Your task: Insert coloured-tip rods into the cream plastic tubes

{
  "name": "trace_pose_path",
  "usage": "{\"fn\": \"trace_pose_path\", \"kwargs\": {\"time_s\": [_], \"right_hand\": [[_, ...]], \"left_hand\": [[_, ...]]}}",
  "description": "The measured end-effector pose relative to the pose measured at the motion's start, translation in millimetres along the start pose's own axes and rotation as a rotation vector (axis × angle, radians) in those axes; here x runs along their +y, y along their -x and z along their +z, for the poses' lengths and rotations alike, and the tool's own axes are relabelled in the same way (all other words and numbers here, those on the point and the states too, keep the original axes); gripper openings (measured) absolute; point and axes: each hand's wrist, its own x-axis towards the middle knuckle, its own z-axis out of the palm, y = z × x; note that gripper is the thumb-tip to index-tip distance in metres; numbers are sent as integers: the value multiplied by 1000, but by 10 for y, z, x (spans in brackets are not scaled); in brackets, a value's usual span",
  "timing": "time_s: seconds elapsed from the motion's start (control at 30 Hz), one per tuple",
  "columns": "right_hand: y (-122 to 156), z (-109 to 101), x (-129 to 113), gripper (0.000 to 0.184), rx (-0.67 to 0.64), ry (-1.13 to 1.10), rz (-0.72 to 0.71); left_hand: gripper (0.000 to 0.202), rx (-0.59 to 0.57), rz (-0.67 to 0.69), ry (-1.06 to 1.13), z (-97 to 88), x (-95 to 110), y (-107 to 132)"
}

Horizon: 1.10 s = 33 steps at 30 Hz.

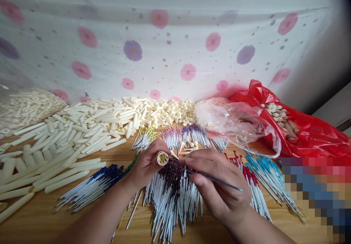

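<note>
My left hand (146, 163) pinches a short cream plastic pen part (162, 158), its round slotted opening facing me. Close to that opening, my right hand (223, 182) is closed on a thin dark pen refill (229, 185) that slants down to the right. Whether its far end is inside the cream part, I cannot tell. Beneath both hands lies a fanned pile of brown-ended refills (175, 200) with white stems. Just beyond my fingertips are several small cream pen tips (189, 149).
Blue-ended refills (93, 185) lie left; red (255, 189) and light-blue ones (270, 174) lie right. Yellow (145, 138), pink (172, 136) and purple refills (200, 134) sit behind. Cream tubes (82, 127) heap left, slotted parts (172, 112) at back. Clear (233, 116) and red bags (315, 130) stand right.
</note>
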Motion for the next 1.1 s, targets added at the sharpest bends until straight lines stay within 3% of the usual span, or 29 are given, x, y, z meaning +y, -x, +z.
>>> {"fn": "trace_pose_path", "kwargs": {"time_s": [0.4,0.67,0.9,1.1], "right_hand": [[17,54,-22,13,-42,54,18],[27,34,-20,13,-57,36,17],[0,-18,-29,14,13,24,-1],[-23,-34,-24,12,-35,-40,5]], "left_hand": [[22,-44,-20,71,30,-10,11],[37,-205,-208,234,12,41,24],[40,-210,-257,299,2,-7,46],[41,-217,-264,313,10,-31,60]]}}
